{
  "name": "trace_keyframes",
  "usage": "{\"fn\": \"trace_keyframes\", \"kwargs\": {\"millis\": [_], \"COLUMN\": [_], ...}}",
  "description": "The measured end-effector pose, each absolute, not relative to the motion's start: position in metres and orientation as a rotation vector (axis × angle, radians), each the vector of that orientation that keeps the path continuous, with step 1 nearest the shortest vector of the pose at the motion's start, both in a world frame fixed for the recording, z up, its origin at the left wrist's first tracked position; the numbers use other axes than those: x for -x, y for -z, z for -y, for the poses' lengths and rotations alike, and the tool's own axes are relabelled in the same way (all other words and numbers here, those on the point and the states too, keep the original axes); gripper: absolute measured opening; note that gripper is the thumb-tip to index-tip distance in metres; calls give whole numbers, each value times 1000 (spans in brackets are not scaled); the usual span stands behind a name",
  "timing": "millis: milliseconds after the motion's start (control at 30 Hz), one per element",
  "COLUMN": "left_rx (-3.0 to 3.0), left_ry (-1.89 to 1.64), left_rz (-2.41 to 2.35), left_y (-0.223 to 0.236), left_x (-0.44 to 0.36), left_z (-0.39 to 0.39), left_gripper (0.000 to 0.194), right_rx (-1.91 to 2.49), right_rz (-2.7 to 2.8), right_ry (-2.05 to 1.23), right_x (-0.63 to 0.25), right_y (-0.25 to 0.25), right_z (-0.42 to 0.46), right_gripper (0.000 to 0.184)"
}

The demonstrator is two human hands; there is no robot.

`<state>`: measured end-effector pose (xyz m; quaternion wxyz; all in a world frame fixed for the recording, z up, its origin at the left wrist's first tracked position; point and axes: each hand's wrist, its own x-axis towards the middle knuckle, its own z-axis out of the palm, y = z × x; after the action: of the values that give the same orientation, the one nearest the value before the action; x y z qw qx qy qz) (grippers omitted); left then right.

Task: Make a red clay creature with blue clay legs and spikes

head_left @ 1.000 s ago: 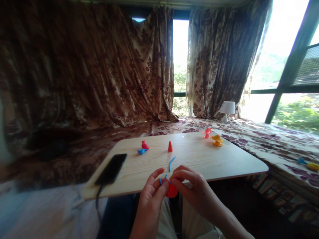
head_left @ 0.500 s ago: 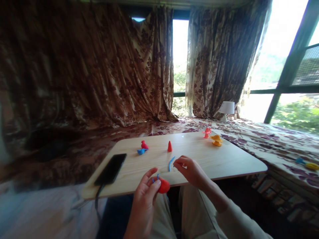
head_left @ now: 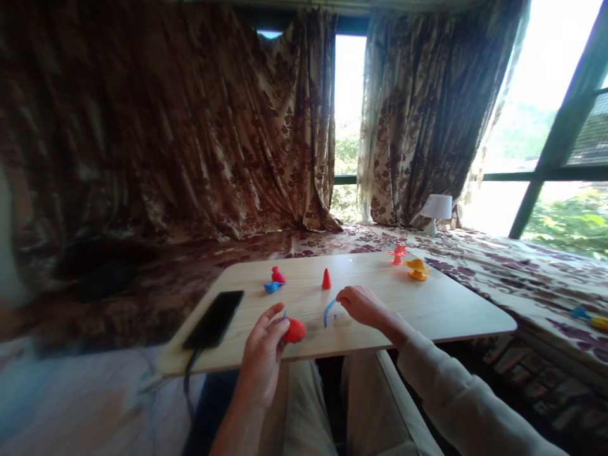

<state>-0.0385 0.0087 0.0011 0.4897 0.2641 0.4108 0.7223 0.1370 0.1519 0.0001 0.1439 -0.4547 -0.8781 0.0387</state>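
My left hand (head_left: 266, 339) is closed round a rounded red modelling-clay piece (head_left: 295, 330), gripped between thumb and fingers above the table's near edge. Thin blue strands (head_left: 285, 314) stick up from that piece beside my fingertips. At the table's middle, my right hand (head_left: 358, 305) has its fingers pinched together at the far end of a slim, curved blue clay strip (head_left: 327, 311). The strip's near end rests on the tabletop. A tiny blue bit (head_left: 335, 316) lies just right of the strip. Beyond it stands a red clay cone (head_left: 326, 279).
On the wooden table (head_left: 304, 297) a black phone (head_left: 215, 319) with a cable lies left. Behind it sit a blue clay figure (head_left: 272, 287) and a red one (head_left: 278, 275). Pink (head_left: 398, 254) and yellow (head_left: 417, 269) clay figures stand far right. A white lamp (head_left: 437, 209) stands beyond.
My right hand has moved up and away, from beside the strip to its far end. The small blue bit now shows on the table. My left hand has shifted left and up with the red piece.
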Motion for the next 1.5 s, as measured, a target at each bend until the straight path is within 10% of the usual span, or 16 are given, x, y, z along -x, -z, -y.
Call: {"fn": "trace_keyframes", "kwargs": {"millis": [1200,1500], "left_rx": [-585,-1241], "left_ry": [-1582,-1315], "left_rz": [-977,-1689], "left_y": [2,10], "left_x": [24,66], "left_z": [-35,-118], "left_gripper": [36,31], "right_rx": [933,1075], "right_rz": [1885,1857], "right_ry": [-800,-881], "right_x": [-166,-169], "right_y": [-9,16], "right_z": [-124,-143], "right_gripper": [28,29]}}
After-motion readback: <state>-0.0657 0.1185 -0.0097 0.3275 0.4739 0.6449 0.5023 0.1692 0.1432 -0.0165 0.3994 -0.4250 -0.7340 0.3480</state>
